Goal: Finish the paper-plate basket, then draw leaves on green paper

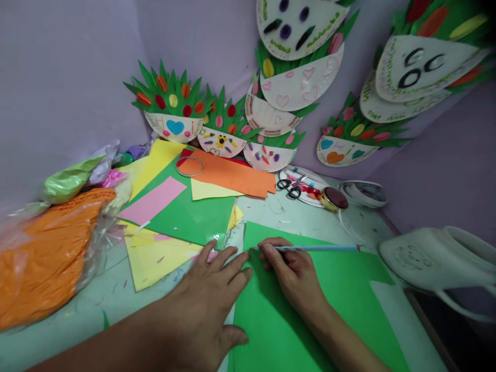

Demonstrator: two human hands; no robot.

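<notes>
A large sheet of green paper [271, 320] lies on the table in front of me, with a piece cut from its right edge. My right hand [289, 266] pinches a light blue pencil [321, 248], held nearly level, its tip by the sheet's upper left part. Spread over the sheet's left edge is my left hand [213, 289], fingers apart, thumb and fingertips at the paper. Beyond the left hand lie a second green sheet [201, 217], a pink paper strip [155, 200] and yellow paper [155, 263].
Orange paper [232, 173] with a metal ring [189, 166] lies behind. Black-handled scissors [291, 188], a tape roll [334, 199] and a white mug-like container [437, 258] stand right. A bag of orange material [46, 253] sits left. Paper-plate flower crafts [174, 126] line the wall.
</notes>
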